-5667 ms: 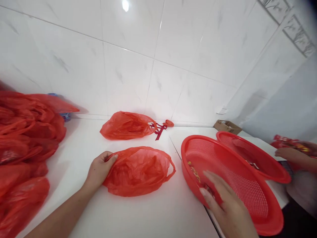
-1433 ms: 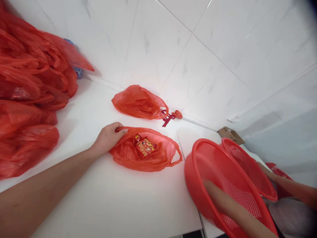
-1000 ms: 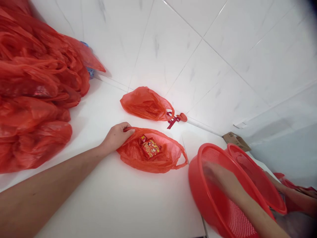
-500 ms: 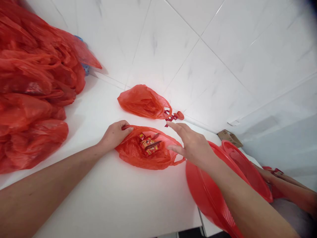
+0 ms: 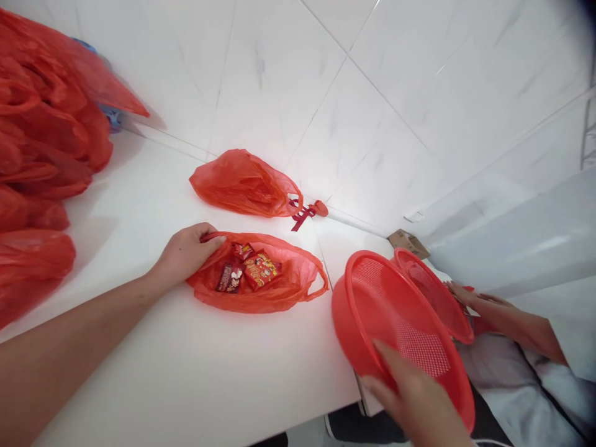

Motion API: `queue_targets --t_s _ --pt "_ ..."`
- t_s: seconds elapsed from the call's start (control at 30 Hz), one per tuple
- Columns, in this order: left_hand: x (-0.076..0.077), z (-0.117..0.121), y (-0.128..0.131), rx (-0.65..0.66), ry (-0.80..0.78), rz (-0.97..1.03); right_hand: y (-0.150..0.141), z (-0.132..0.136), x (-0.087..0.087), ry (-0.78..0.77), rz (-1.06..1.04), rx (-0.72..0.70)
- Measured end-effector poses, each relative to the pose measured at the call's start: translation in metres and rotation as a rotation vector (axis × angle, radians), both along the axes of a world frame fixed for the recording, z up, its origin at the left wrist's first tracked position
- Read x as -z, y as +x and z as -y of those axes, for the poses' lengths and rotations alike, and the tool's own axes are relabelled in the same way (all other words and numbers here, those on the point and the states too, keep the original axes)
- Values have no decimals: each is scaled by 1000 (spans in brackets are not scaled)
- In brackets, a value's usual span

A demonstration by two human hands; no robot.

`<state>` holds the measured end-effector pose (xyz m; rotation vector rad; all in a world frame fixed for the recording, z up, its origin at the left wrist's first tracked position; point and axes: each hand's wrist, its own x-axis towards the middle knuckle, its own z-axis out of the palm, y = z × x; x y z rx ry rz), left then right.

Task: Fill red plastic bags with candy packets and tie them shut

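An open red plastic bag (image 5: 279, 292) lies on the white counter (image 5: 195, 372) with several snack packets (image 5: 251, 273) inside. My left hand (image 5: 184, 254) is closed on the bag's left handle and holds its mouth open. My right hand (image 5: 410, 397) rests with fingers stretched out on the near rim of a tilted red mesh basket (image 5: 400, 329) at the counter's right edge. Nothing shows in that hand.
A second red bag (image 5: 239, 184) lies by the tiled wall, a small red ribbon (image 5: 305, 213) beside it. A heap of filled red bags (image 5: 41, 161) fills the left. Behind my basket stands another red basket (image 5: 433, 292), with another person's hand (image 5: 465, 293) and arm at it. A small cardboard box (image 5: 408, 241) sits in the corner.
My right hand has drawn back from the bag's mouth to the basket's near rim. One more dark packet now lies in the bag. My left hand has kept its hold on the handle.
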<state>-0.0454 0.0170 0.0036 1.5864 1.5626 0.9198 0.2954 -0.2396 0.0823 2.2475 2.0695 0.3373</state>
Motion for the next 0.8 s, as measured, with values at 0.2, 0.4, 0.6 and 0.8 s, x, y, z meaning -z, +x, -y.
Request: queue_targets --t_s 0.2,0.4,0.6,0.8 --pt "-3 3 1 -8 -29 -18 -10 33 62 93 25 -48" --pt "0 1 1 -9 -74 11 -27 -1 58 175 106 -284" --pt "3 -1 -2 7 -79 6 -34 -26 51 55 87 -236" --pt "6 -1 -1 40 -38 10 -15 -48 18 -128 16 66"
